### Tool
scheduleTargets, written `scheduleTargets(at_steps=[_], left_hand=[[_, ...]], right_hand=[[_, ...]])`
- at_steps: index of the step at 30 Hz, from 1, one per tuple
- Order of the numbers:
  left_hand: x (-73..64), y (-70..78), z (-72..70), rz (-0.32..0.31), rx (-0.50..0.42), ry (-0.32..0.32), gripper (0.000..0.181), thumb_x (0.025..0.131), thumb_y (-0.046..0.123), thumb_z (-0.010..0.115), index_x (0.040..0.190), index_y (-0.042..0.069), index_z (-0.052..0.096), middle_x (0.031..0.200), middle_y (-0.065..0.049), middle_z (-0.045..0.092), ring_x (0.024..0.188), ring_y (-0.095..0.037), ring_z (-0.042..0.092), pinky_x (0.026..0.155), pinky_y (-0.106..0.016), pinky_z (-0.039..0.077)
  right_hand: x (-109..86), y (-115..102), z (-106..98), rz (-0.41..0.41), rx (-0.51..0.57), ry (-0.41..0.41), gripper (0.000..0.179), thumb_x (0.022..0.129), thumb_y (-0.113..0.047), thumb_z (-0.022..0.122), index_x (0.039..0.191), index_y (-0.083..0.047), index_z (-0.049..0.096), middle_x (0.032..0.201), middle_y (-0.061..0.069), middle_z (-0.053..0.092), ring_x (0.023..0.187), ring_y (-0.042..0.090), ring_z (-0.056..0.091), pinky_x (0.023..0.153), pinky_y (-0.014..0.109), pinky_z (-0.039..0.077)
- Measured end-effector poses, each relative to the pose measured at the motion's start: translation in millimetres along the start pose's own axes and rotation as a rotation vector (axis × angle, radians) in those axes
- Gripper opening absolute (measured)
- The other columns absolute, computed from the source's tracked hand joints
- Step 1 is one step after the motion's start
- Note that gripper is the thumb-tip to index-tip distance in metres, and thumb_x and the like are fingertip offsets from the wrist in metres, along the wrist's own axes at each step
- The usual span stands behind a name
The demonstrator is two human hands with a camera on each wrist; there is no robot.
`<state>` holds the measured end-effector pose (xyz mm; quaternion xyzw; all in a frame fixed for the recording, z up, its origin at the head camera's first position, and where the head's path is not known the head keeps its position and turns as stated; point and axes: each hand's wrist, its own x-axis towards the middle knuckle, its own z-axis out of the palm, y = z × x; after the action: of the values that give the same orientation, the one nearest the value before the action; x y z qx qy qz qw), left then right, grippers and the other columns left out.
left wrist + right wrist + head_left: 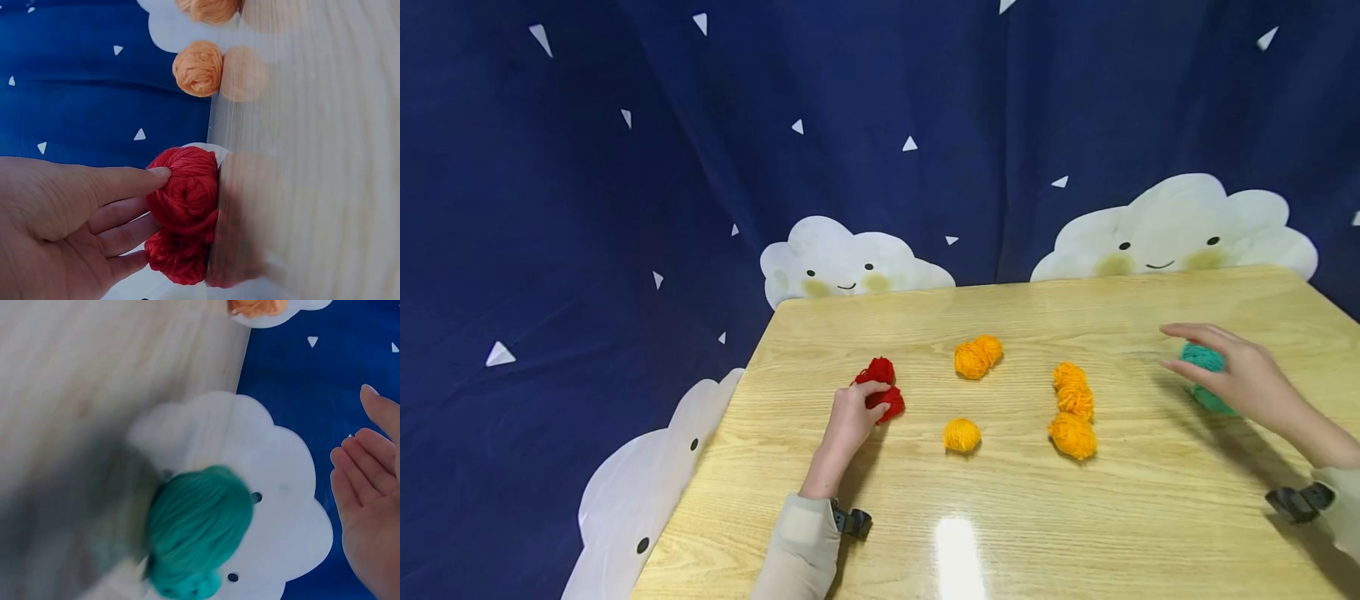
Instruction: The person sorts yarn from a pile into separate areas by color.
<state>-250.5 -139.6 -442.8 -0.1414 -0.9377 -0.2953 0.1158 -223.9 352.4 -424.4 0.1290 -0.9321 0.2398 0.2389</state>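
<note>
On the left of the table, red yarn balls lie against each other. My left hand pinches the nearer one, its thumb tip on the wound strands. In the left wrist view the thumb lies on the upper red yarn ball, the other fingers reach behind it, and a looser red yarn ball sits by the little finger. My right hand hovers above two teal yarn balls with thumb and fingers spread. In the right wrist view these teal balls stand apart from the hand.
Two orange yarn balls touch at the back middle of the wooden table. A single yellow-orange ball lies nearer, and a row of orange balls stands to its right. A dark blue curtain with clouds hangs behind.
</note>
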Motion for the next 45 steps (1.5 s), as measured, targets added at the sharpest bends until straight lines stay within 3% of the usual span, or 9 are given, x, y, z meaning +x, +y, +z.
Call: scheduleTargets(at_steps=[3, 5, 11, 18, 23, 28, 32, 36, 45], left_hand=[[0.5, -0.5, -0.3, 0.009, 0.008, -0.004, 0.025, 0.081, 0.005, 0.077, 0.106, 0.004, 0.075, 0.104, -0.019, 0.074, 0.101, -0.032, 0.069, 0.088, -0.042, 0.057], [0.9, -0.9, -0.5, 0.018, 0.015, -0.003, 0.025, 0.08, 0.005, 0.078, 0.105, 0.004, 0.075, 0.103, -0.019, 0.074, 0.1, -0.032, 0.07, 0.087, -0.042, 0.057], [1.6, -2.0, -0.8, 0.026, 0.018, -0.005, 0.024, 0.08, 0.005, 0.078, 0.105, 0.004, 0.075, 0.102, -0.019, 0.075, 0.099, -0.032, 0.07, 0.087, -0.041, 0.057], [3.0, -1.3, -1.6, 0.016, -0.003, -0.015, 0.024, 0.081, 0.005, 0.077, 0.105, 0.004, 0.075, 0.102, -0.017, 0.075, 0.1, -0.033, 0.069, 0.088, -0.042, 0.057], [4.2, 0.2, -1.1, 0.026, 0.002, -0.011, 0.025, 0.081, 0.006, 0.077, 0.105, 0.004, 0.075, 0.103, -0.017, 0.075, 0.1, -0.033, 0.069, 0.089, -0.043, 0.057], [3.7, 0.3, -1.7, 0.032, 0.01, -0.017, 0.024, 0.082, 0.007, 0.077, 0.106, 0.004, 0.075, 0.103, -0.017, 0.075, 0.1, -0.032, 0.07, 0.089, -0.042, 0.056], [1.2, -2.5, -3.4, 0.004, -0.007, -0.019, 0.024, 0.082, 0.006, 0.077, 0.105, 0.004, 0.075, 0.103, -0.017, 0.075, 0.101, -0.034, 0.069, 0.089, -0.043, 0.056], [-0.6, -5.2, -3.9, -0.002, -0.011, -0.011, 0.024, 0.081, 0.006, 0.077, 0.105, 0.004, 0.075, 0.102, -0.016, 0.075, 0.102, -0.033, 0.069, 0.09, -0.042, 0.056], [-2.3, -5.7, -0.6, 0.014, -0.031, 0.007, 0.025, 0.081, 0.007, 0.077, 0.106, 0.004, 0.075, 0.104, -0.016, 0.075, 0.104, -0.032, 0.069, 0.091, -0.042, 0.056]], right_hand=[[7.9, -6.2, 3.3, -0.041, 0.037, 0.013, 0.046, 0.084, -0.018, 0.077, 0.127, -0.01, 0.063, 0.124, 0.018, 0.063, 0.11, -0.029, 0.033, 0.084, -0.003, 0.029], [12.8, -10.7, 5.6, -0.062, 0.06, 0.006, 0.046, 0.083, -0.017, 0.077, 0.127, -0.011, 0.063, 0.123, 0.017, 0.064, 0.109, -0.033, 0.026, 0.085, -0.006, 0.026], [25.5, -24.6, 12.4, -0.099, 0.088, -0.021, 0.048, 0.082, -0.015, 0.079, 0.127, -0.014, 0.064, 0.127, 0.015, 0.065, 0.106, -0.023, 0.037, 0.082, -0.003, 0.029], [42.2, -40.5, 26.0, -0.145, 0.089, -0.066, 0.047, 0.083, -0.015, 0.078, 0.128, -0.013, 0.064, 0.127, 0.012, 0.067, 0.11, 0.024, 0.058, 0.089, 0.002, 0.035], [56.9, -49.6, 35.9, -0.266, 0.073, -0.092, 0.046, 0.083, -0.014, 0.077, 0.126, -0.009, 0.064, 0.124, 0.011, 0.068, 0.11, 0.03, 0.058, 0.091, -0.003, 0.03], [71.4, -61.6, 49.7, -0.37, 0.06, -0.153, 0.047, 0.081, -0.011, 0.078, 0.125, -0.005, 0.064, 0.124, 0.013, 0.067, 0.111, 0.033, 0.062, 0.094, 0.023, 0.05], [85.1, -77.7, 66.0, -0.424, 0.085, -0.253, 0.046, 0.083, -0.006, 0.076, 0.126, -0.002, 0.062, 0.125, 0.017, 0.065, 0.114, 0.035, 0.062, 0.09, 0.048, 0.053], [98.4, -93.2, 80.1, -0.471, 0.085, -0.346, 0.044, 0.086, -0.007, 0.073, 0.128, 0.001, 0.061, 0.128, 0.019, 0.063, 0.117, 0.038, 0.061, 0.094, 0.051, 0.052], [120.9, -105.6, 109.8, -0.525, 0.026, -0.43, 0.046, 0.084, -0.007, 0.075, 0.127, 0.004, 0.061, 0.129, 0.021, 0.062, 0.121, 0.039, 0.058, 0.101, 0.052, 0.048]])
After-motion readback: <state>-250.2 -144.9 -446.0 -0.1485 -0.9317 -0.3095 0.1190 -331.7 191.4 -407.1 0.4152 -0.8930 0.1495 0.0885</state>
